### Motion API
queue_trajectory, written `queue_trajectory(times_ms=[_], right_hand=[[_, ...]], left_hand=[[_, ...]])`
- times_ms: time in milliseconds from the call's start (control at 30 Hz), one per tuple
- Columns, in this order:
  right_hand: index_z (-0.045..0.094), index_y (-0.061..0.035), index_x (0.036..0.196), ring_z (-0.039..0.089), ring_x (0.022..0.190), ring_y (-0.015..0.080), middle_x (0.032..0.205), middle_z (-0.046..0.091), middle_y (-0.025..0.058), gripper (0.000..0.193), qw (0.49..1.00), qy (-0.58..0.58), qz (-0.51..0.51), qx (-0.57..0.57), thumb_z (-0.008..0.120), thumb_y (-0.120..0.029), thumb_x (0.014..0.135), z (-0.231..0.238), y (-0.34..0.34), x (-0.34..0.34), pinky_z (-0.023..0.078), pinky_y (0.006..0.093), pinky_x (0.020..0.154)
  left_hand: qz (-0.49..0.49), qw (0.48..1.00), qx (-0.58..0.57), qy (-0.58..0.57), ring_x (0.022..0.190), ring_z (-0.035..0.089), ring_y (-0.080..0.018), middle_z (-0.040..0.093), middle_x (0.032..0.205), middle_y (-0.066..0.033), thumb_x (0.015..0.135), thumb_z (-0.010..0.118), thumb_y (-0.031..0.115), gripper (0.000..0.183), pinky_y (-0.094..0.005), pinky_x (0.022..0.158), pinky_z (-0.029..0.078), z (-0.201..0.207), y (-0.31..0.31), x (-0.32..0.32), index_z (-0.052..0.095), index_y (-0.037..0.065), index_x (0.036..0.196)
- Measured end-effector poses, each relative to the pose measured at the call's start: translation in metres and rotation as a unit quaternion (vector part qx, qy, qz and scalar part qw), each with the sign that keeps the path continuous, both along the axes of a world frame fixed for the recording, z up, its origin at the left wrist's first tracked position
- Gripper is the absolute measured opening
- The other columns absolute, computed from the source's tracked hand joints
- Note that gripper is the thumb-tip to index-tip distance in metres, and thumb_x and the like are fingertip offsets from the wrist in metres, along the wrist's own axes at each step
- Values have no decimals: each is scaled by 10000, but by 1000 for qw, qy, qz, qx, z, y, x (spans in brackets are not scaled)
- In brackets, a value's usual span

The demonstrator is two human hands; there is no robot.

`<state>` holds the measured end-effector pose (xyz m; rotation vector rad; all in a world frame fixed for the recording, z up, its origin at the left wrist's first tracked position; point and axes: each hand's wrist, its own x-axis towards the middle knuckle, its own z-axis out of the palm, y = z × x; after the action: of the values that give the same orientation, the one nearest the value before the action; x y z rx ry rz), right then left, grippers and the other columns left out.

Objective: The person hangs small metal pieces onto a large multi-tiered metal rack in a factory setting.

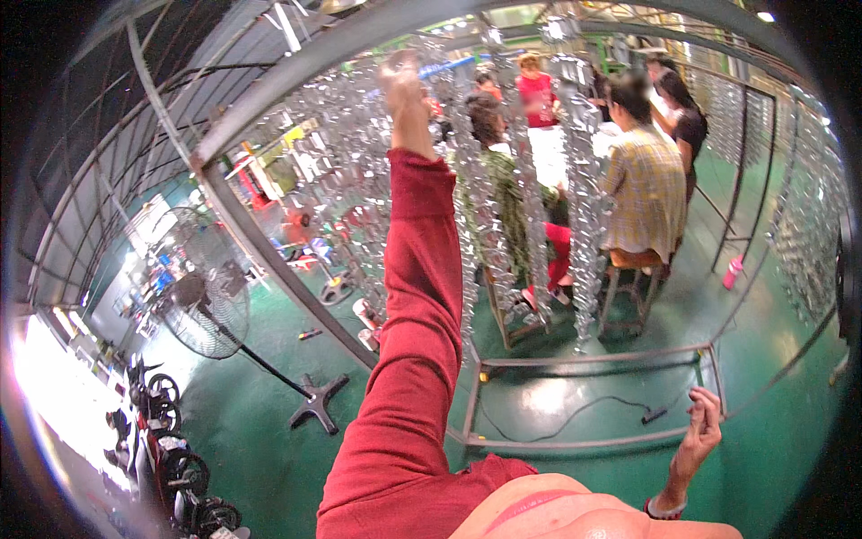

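My left hand, at the end of a raised red sleeve, reaches up to the top of the metal rack. It is close to the strands of small shiny metal pieces hanging there. Blur hides its fingers and anything in them. My right hand is low at the right, beside the rack's lower frame, with a band at the wrist. Its fingers are curled together; a small dark spot shows at the fingertips, too small to name.
The rack's bottom frame crosses the green floor, with a black cable inside it. Several people sit and stand behind the strands. A pedestal fan stands left, near parked motorbikes. More strands hang at right.
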<state>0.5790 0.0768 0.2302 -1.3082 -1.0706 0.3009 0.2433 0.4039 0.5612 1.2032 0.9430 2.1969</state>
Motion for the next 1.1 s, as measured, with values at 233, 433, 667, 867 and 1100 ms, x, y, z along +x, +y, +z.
queue_trajectory(times_ms=[233,433,667,867,1100], right_hand=[[572,18,893,496,948,170,996,541,99,165,999,-5,33,22,461,-104,895,9,-10,-6,378,276,854],[580,25,885,502,929,157,991,548,93,173,1000,2,1,25,457,-96,895,0,-30,3,387,264,825],[588,6,877,498,863,120,966,566,54,199,998,-11,-55,7,458,-143,902,-20,-60,25,374,229,690],[589,-1,867,483,810,109,939,563,44,181,997,15,-70,4,473,-136,898,-21,-72,34,367,232,669],[589,2,875,469,784,104,932,562,44,178,998,38,-57,-3,480,-136,896,-21,-72,34,365,231,658]], left_hand=[[133,921,288,225,649,563,-125,620,708,-86,770,661,193,206,-263,629,443,-52,-91,98,618,-4,807],[354,820,302,335,640,574,-281,597,747,-178,785,606,351,373,-382,586,443,-3,-69,150,579,-20,760],[403,798,303,331,579,578,-309,561,614,-169,737,521,134,126,-403,521,457,-3,-21,166,536,22,681],[361,829,242,353,571,585,-321,577,618,-172,707,519,97,83,-408,507,454,-7,-25,165,554,27,677],[378,780,305,395,610,595,-333,586,628,-181,737,525,114,157,-430,545,458,5,-29,163,570,23,617]])
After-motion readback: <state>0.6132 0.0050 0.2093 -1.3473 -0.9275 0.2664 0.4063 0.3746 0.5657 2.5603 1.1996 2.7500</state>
